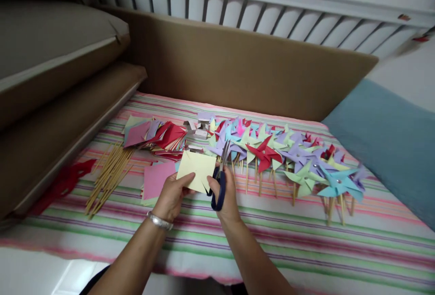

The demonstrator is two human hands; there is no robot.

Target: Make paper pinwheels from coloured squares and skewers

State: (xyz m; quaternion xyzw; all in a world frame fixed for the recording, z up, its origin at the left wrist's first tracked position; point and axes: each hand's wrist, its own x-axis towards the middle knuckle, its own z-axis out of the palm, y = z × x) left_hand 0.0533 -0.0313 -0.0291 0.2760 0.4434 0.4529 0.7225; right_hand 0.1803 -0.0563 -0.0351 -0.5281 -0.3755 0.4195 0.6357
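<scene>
My left hand (172,195), with a silver bangle on its wrist, pinches a pale yellow paper square (193,168) with the thumb on top. Slits run in from some of the square's corners. My right hand (226,191) holds scissors (219,191) with dark blue handles, blades pointing up and away. Its thumb also touches the paper's lower right corner. Just left of the square lies a small stack of pink and other coloured paper squares (156,181). Pinwheels on sticks, among them a red pinwheel (264,153) and a blue pinwheel (340,181), lie to the right.
Wooden sticks (110,177) lie in a bundle at left, beside red fabric (64,184). Behind are a fanned pile of coloured paper (170,138) and small boxes (197,128). Brown cushions (68,91) rise at left, and a brown panel (238,68) stands behind the striped cloth (288,240).
</scene>
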